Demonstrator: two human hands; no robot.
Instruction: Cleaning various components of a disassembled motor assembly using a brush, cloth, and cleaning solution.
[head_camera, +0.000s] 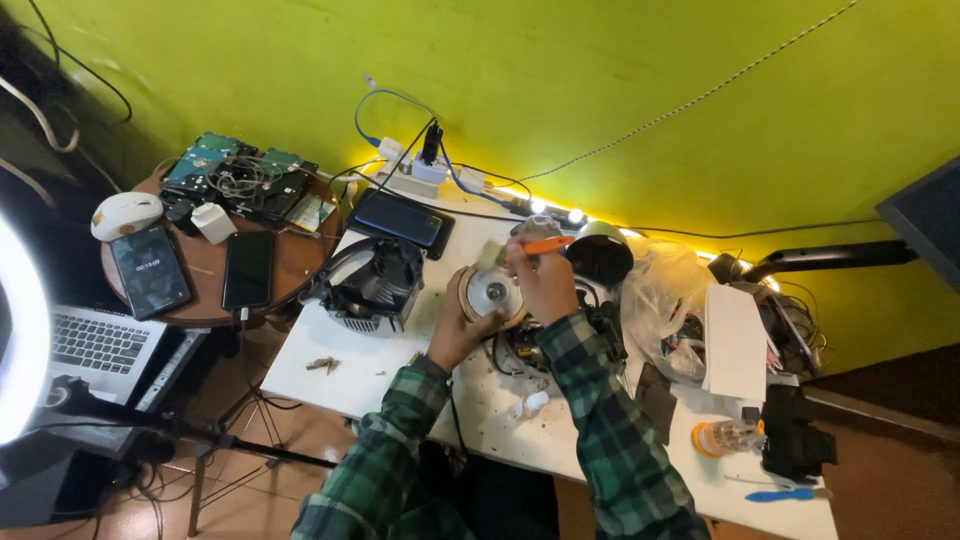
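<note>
Bench: your white bench (350, 375) carries everything here, with a small round brown table (205, 290) off its left edge.
Fan housing: a black and grey ribbed housing (372, 283) sits near the bench's back left corner, open at the top; what is in it cannot be made out.
Plastic bag: a clear bag (660, 290) lies toward the right end, bunched over cables and dark parts.
Round part: a tan-rimmed disc with a shiny grey centre (490, 293), near the middle of the back edge.
Left hand: your left hand (458, 335) is closed on the disc's lower left rim.
Right hand: your right hand (540, 280) pinches an orange-handled tool (545, 244) just above the disc.
</note>
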